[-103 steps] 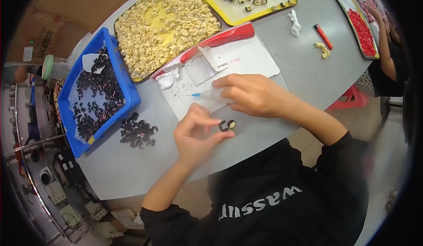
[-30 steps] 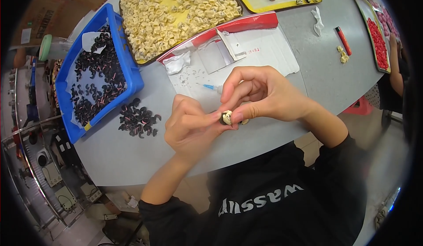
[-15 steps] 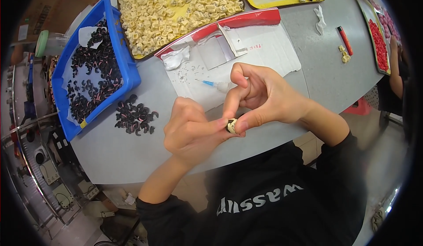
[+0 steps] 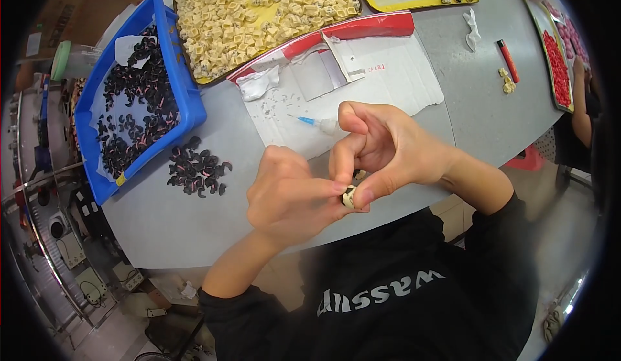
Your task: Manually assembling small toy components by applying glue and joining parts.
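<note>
Between my two hands, over the table's near edge, is a small cream-and-black piece (image 4: 349, 197), pinched by the fingertips. My left hand (image 4: 284, 196) grips its left side with thumb and forefinger. My right hand (image 4: 396, 151) holds its right side between thumb and a bent finger; part of the piece is hidden by the fingertips. Just beyond my right hand, a needle-tipped applicator with a blue hub (image 4: 307, 121) lies on a flattened white carton (image 4: 414, 79). Left of my left hand, a loose pile of black curved pieces with pink edges (image 4: 196, 170) rests on the grey table.
A blue tray (image 4: 193, 105) of black curved pieces stands at the left. Behind are a tray of many cream pieces (image 4: 259, 28) and a yellow-rimmed tray (image 4: 424, 4). A red tube (image 4: 508, 61) lies farther right. Another person's arm (image 4: 581, 112) shows at the right edge.
Both hands have shifted slightly right and toward me, carrying the small piece along. Its visible side has turned a little. The things on the table stay in place.
</note>
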`<state>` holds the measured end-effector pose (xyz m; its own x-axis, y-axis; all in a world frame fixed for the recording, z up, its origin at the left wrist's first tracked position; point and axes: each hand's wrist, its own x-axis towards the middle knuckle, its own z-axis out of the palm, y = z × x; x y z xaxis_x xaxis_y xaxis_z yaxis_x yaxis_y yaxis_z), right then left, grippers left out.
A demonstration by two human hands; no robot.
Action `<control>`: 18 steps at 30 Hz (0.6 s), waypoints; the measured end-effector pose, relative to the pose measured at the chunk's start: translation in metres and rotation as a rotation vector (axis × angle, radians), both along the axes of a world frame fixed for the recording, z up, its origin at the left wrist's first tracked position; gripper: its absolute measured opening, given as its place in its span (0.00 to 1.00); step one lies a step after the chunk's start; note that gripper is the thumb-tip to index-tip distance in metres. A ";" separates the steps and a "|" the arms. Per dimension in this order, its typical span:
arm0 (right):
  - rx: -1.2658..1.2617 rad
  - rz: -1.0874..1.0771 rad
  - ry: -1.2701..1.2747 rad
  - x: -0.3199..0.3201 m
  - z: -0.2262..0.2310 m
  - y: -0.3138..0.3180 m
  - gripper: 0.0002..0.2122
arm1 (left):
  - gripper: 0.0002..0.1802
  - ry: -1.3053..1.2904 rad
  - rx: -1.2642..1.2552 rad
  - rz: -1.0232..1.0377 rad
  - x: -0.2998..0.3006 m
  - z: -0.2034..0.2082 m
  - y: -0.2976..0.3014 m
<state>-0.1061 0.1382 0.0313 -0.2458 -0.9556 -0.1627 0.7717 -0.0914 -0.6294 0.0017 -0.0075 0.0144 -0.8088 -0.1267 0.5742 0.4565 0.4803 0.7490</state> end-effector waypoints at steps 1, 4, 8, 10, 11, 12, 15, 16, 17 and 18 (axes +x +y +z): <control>0.007 0.013 -0.008 0.000 0.000 0.001 0.26 | 0.21 0.019 -0.010 -0.006 0.000 -0.001 0.000; 0.013 0.028 -0.030 0.001 0.000 0.001 0.26 | 0.21 0.034 -0.008 0.016 -0.002 0.003 0.002; 0.055 0.034 -0.069 0.002 0.001 0.001 0.25 | 0.23 -0.001 0.071 -0.002 -0.003 0.001 0.001; 0.060 0.032 -0.070 0.003 -0.001 0.000 0.25 | 0.23 0.001 0.120 -0.025 -0.004 -0.001 0.001; 0.064 0.030 -0.069 0.004 -0.002 0.000 0.24 | 0.23 0.006 0.169 -0.048 -0.005 -0.001 0.001; 0.065 0.029 -0.070 0.005 -0.003 0.000 0.24 | 0.23 0.005 0.170 -0.049 -0.005 -0.001 0.002; 0.008 0.036 -0.054 0.006 -0.004 0.000 0.24 | 0.23 0.020 0.184 -0.056 -0.004 -0.001 0.005; -0.003 0.062 -0.075 0.006 -0.002 0.000 0.24 | 0.23 0.052 0.171 -0.047 -0.003 -0.002 0.006; -0.012 0.088 -0.096 0.007 -0.001 0.000 0.24 | 0.23 0.084 0.159 -0.038 -0.002 -0.002 0.007; -0.012 0.089 -0.096 0.007 -0.002 0.000 0.24 | 0.23 0.084 0.159 -0.038 -0.001 -0.001 0.007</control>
